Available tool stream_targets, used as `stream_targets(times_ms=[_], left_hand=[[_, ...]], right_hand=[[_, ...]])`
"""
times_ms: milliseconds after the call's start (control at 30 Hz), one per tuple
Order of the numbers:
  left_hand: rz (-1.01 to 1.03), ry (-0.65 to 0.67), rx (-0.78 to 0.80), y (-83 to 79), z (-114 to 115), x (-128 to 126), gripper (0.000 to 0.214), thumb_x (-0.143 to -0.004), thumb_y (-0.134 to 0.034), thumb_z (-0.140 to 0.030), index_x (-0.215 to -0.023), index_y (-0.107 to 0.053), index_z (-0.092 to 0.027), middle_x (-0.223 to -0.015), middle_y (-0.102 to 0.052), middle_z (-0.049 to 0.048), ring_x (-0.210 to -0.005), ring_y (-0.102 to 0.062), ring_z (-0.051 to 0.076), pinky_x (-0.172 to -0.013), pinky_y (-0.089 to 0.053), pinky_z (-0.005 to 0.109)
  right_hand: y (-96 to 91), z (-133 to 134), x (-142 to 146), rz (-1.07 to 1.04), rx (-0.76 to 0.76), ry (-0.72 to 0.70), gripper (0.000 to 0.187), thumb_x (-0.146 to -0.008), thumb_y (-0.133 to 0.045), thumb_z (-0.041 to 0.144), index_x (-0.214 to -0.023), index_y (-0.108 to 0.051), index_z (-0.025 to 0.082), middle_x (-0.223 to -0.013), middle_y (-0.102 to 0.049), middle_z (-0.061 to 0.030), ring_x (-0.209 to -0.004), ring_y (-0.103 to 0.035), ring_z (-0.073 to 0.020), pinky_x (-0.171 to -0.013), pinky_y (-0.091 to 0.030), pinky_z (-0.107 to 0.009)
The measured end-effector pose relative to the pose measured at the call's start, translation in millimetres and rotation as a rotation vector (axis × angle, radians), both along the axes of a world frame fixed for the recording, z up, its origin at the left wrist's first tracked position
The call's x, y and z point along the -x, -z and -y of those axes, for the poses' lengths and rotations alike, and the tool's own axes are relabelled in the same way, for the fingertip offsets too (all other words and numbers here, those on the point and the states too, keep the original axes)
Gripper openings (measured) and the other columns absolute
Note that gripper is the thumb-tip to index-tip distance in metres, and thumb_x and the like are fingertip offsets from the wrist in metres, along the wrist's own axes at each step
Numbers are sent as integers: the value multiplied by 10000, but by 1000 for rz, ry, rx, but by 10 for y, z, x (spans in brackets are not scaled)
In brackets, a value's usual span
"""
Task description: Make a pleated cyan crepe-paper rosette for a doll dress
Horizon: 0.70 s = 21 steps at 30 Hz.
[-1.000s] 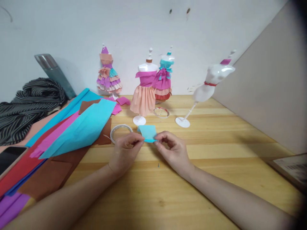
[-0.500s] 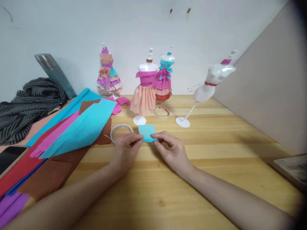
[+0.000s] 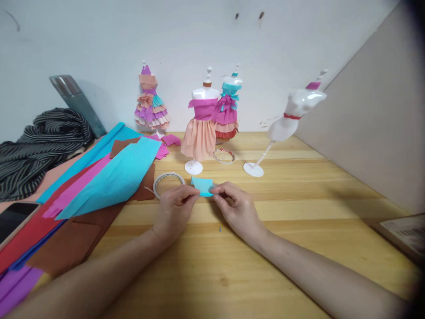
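Pinching a small turquoise paper piece [image 3: 203,185] by its near corners over a wooden tabletop [image 3: 215,274]. Gripped between thumb and fingertips of the left hand [image 3: 174,210], toward eight o'clock from the paper; held likewise in a thumb-and-finger pinch by the right hand [image 3: 238,208], toward four. Impossible to tell from this angle whether resting on the wood or raised. Flanked at nine by a roll of tape [image 3: 154,187], partly hidden by the left hand, and farther out by overlapping coloured sheets [image 3: 113,181] and a phone [image 3: 16,219]. Backed at twelve by a pink-and-peach dress form [image 3: 200,128], at one by a turquoise-and-magenta dress form [image 3: 227,106], partly hidden behind it, and at eleven by a ruffled dress form [image 3: 151,106]. Joined at two by a white dress form [image 3: 283,129] with a red waistband. Dotted at five by a tiny blue scrap [image 3: 219,229]. Bordered toward ten by a striped cloth [image 3: 36,146] and a leaning bottle [image 3: 83,110].
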State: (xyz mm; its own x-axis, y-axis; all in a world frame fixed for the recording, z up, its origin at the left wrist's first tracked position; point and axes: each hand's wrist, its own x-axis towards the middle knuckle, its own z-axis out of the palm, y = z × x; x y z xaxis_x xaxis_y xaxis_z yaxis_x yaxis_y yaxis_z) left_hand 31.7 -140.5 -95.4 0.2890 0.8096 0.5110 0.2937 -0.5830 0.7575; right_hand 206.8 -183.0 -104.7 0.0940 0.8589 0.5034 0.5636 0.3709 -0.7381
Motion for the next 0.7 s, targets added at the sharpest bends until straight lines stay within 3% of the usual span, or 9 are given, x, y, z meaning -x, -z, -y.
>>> stream_targets(times_ms=[200,433,700], left_hand=[[81,37,32,43,-27,-14,112,-772,-636,-130,-689,-694,-177,-700,-704,2,-659,-626,117,-651,-496,220],[310,91,318,71,-76,-64,38,-673,-682,-137,-675,-710,-162,-616,-669,-1,-559,-582,92,-534,-465,177],[302,73,207,110,-76,-51,143,-699,-668,-132,-787,-766,-188,-698,-715,8,-614,-625,106,-580,-520,198]], right_hand=[[0,-1,2,-73,38,4,79,-811,-573,191,-789,-649,191,-780,-685,-54,-689,-633,-169,-640,-508,-300],[-39,0,20,-174,37,-6,43,-775,-610,213,-745,-624,187,-671,-628,-15,-593,-575,-140,-564,-478,-266],[-40,1,7,-131,-35,-40,115,-810,-586,183,-880,-677,194,-734,-642,-27,-649,-592,-143,-615,-501,-279]])
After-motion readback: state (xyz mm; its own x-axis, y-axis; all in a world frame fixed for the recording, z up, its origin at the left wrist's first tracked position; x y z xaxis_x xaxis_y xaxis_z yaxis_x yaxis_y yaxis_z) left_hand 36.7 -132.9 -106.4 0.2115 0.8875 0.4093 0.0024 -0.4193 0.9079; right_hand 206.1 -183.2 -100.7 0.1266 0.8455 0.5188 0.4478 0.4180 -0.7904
